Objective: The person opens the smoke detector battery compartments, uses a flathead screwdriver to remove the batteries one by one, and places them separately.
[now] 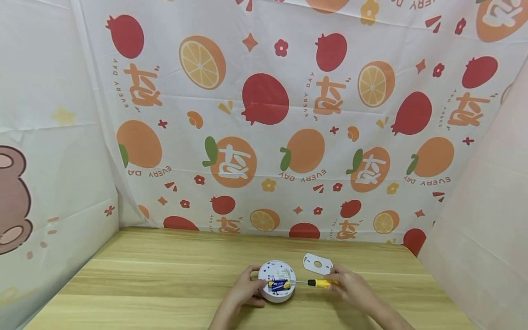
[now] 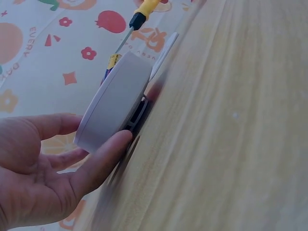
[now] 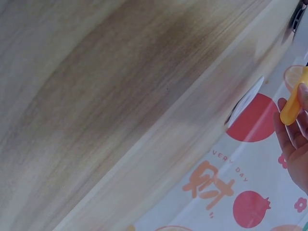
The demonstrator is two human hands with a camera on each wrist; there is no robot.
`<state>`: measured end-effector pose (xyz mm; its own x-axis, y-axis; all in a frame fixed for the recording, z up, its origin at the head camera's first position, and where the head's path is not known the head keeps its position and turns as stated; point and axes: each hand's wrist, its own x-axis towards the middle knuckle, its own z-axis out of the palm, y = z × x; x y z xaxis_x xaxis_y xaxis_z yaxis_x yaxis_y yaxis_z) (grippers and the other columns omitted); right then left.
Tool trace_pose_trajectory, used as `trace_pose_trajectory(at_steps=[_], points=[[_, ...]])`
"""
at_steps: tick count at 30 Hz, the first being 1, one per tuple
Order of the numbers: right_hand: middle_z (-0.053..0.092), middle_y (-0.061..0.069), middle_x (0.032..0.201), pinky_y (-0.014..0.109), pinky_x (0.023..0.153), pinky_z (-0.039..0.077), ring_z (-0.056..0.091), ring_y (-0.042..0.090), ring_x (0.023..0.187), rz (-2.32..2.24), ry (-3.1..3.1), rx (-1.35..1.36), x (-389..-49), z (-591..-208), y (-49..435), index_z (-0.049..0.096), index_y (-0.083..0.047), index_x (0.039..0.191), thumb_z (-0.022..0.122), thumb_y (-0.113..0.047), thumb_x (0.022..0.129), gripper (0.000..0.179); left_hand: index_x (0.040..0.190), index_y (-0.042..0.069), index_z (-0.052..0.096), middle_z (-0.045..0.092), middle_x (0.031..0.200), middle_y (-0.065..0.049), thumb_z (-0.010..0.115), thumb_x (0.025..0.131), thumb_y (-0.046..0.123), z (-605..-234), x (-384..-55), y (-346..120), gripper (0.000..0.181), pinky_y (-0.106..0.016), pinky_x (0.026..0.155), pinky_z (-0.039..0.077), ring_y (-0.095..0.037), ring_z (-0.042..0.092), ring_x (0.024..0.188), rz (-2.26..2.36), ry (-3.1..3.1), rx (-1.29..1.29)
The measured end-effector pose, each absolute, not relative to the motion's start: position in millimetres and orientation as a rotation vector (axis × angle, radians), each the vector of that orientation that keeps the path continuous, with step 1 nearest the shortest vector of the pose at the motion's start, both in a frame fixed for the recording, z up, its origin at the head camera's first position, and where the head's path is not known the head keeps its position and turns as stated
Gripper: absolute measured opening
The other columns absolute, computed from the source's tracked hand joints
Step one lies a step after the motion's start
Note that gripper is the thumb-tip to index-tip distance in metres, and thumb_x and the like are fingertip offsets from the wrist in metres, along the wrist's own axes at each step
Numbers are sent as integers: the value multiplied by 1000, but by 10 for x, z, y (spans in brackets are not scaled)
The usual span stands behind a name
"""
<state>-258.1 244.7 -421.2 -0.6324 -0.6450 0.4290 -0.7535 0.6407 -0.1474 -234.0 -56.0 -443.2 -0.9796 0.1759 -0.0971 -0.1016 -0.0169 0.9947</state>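
A round white smoke detector [image 1: 277,298] stands on the table with its back facing up. Blue and yellow batteries [image 1: 279,285] lie in its open compartment. My left hand [image 1: 246,289] holds it by the left side; in the left wrist view the thumb is low on the casing [image 2: 113,103] and other fingers are at the opposite rim. My right hand [image 1: 352,288] grips the yellow handle of a black-collared screwdriver [image 1: 321,283]. Its thin shaft points left, with the tip right at the batteries. In the right wrist view only the handle end [image 3: 291,108] shows.
A white oblong mounting plate [image 1: 310,261] with a round hole lies on the wooden table [image 1: 165,275], just behind the screwdriver handle. A fruit-printed cloth [image 1: 264,151] hangs along the table's back edge, and pale cloths hang at both sides.
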Motion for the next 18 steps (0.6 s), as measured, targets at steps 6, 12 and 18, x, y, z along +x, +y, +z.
trace_pose_trajectory(at_steps=[6,12,18], points=[[55,-6,86,19,53,46,49,1,69,463,-2535,1094,-2587,-4208,2459,71,-5,93,75,-5,72,21,119,-14,36,54,83,-15,51,88,3,-4431,-2332,-571,38,-37,55,56,-23,59,64,2105,2065,90],[54,-6,85,18,53,46,48,0,68,507,-2499,1128,-2610,-4189,2476,71,-4,91,74,-3,72,18,116,-15,38,54,83,-15,50,92,11,-4448,-2339,-594,37,-38,56,56,-21,58,63,2093,2072,76],[55,-5,84,16,50,44,45,-1,65,533,-2430,1140,-2613,-4169,2489,70,-5,90,75,-1,70,21,111,-16,40,55,81,-18,43,97,22,-4453,-2305,-644,41,-38,56,56,-22,60,61,2063,2084,73]])
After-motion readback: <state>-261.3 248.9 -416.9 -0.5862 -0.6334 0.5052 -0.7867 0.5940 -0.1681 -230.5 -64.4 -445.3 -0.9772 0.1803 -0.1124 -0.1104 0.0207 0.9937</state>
